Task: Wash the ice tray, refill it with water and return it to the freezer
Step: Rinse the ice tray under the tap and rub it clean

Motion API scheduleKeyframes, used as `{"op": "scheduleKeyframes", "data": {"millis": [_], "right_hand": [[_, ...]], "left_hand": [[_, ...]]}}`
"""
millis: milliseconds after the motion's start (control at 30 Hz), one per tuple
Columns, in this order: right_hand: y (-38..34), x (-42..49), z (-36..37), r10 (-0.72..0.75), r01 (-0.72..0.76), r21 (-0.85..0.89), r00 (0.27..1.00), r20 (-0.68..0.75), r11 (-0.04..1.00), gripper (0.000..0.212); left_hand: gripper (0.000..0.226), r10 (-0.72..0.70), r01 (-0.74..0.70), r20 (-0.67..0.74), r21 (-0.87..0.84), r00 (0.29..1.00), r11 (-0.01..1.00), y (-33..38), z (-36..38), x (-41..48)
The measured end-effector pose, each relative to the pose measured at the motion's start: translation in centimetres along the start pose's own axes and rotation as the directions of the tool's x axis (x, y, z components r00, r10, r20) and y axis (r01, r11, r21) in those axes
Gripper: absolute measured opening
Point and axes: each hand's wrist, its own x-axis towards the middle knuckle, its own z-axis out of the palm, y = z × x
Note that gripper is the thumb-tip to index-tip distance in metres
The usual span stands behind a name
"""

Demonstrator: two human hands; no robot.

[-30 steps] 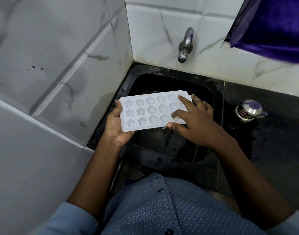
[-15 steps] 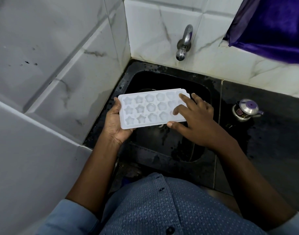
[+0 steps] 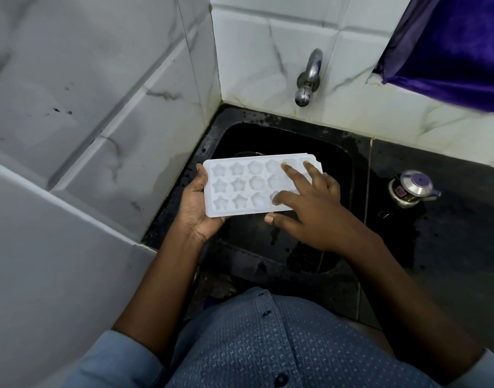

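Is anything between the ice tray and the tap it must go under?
Nothing visible. The left hand holds the ice tray over the sink, the right hand lies flat on its right half, and only open air lies between the tray and the tap on the wall behind.

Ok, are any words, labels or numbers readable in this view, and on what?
Nothing here can be read.
red label on the metal pot: too small and blurred to read.
ice tray and tap: no markings visible.
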Motion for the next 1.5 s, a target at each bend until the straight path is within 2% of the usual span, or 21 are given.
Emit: {"op": "scheduleKeyframes", "data": {"millis": [67, 467, 900, 1500], "right_hand": [[-0.1, 0.0, 0.2, 0.004, -0.004, 0.009, 1.0, 0.003, 1.0, 0.077], [0.1, 0.7, 0.5, 0.034, -0.032, 0.037, 0.997, -0.07, 0.999, 0.068], [-0.4, 1.0, 0.0, 0.039, -0.039, 0.011, 0.999, -0.019, 0.999, 0.083], [-0.4, 1.3, -0.1, 0.042, -0.042, 0.018, 0.999, -0.026, 0.999, 0.083]], "left_hand": [[0.069, 0.003, -0.003, -0.002, -0.018, 1.0, 1.0, 0.0, 0.0, 0.1], [0.069, 0.0, 0.0, -0.007, -0.033, 1.0, 0.999, 0.2, 0.3, 0.3], [0.069, -0.004, 0.003, -0.011, -0.013, 1.0, 1.0, 0.3, 0.6, 0.6], [0.069, -0.004, 0.004, -0.02, -0.016, 1.0, 1.0, 0.2, 0.6, 0.8]]}}
